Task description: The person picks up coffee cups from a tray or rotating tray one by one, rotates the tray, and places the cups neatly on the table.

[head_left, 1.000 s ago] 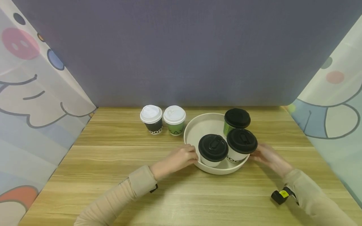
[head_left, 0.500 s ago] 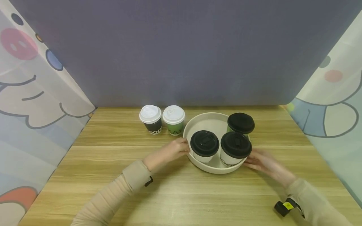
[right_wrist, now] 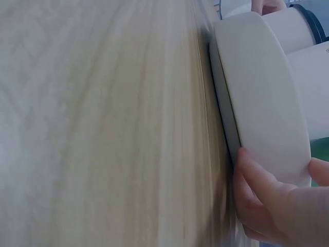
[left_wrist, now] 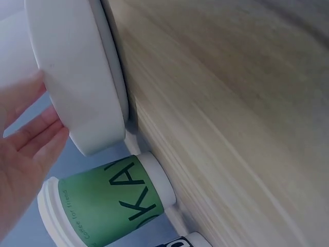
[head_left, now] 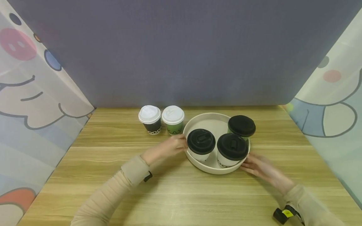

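A round cream tray stands on the wooden table on a thin, stepped base. My left hand is at its left rim; in the left wrist view its fingertips meet the rim. On the front right, my right hand grips the wall, with thumb near the rim and fingers at the lower edge. Inside stand a white paper cup at left, another white cup at front right and a green cup behind that one, all with black lids.
Left of the tray stand a dark cup and a green cup, both white-lidded; the green one is close to the tray. A grey panel rises behind the table, with cartoon-printed curtains at both sides.
The tray has turned clockwise seen from above: the left cup moved left and back, the front right cup left and forward, the green cup right and forward. Both hands shifted slightly left.
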The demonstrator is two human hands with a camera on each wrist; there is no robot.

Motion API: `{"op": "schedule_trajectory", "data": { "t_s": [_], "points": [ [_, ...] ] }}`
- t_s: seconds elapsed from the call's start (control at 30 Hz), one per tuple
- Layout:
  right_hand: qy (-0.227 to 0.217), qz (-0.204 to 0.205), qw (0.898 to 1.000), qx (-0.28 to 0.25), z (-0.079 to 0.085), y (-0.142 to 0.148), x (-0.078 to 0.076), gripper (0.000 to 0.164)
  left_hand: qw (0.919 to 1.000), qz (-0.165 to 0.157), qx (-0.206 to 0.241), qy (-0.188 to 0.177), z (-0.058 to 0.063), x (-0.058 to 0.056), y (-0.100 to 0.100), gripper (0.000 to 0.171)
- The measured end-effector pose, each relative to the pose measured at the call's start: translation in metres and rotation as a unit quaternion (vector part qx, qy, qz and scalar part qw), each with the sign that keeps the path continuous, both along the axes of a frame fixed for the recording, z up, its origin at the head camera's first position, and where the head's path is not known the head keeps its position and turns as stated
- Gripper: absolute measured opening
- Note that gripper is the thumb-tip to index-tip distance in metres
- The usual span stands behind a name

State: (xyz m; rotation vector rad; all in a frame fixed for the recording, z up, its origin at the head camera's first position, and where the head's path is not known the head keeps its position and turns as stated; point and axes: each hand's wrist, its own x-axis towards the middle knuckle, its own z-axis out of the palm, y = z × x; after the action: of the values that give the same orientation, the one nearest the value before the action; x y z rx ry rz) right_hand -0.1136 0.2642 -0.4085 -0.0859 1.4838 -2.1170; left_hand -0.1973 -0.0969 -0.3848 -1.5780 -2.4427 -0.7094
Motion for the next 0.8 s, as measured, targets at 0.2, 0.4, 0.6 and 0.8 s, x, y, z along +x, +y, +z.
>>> {"op": "schedule_trajectory", "data": {
  "t_s": [0.2, 0.4, 0.6, 0.8],
  "points": [
    [0.006, -0.002, 1.0, 0.011, -0.001, -0.005, 0.004, 0.068, 0.9973, 0.039, -0.032, -0.054, 0.003, -0.003, -0.001, 0.005],
    [0.001, -0.019, 1.0, 0.014, -0.001, -0.01, 0.007, 0.071, 0.9943, 0.06, -0.04, -0.078, 0.005, -0.004, -0.001, 0.004],
    [0.006, -0.024, 0.999, 0.021, 0.0, -0.011, 0.008, 0.07, 0.9947, 0.069, -0.04, -0.065, 0.004, -0.004, 0.0, 0.008],
    [0.01, -0.026, 0.999, 0.026, 0.0, -0.012, 0.009, 0.069, 0.9943, 0.082, -0.037, -0.056, 0.005, -0.002, 0.001, 0.018]
  ]
}}
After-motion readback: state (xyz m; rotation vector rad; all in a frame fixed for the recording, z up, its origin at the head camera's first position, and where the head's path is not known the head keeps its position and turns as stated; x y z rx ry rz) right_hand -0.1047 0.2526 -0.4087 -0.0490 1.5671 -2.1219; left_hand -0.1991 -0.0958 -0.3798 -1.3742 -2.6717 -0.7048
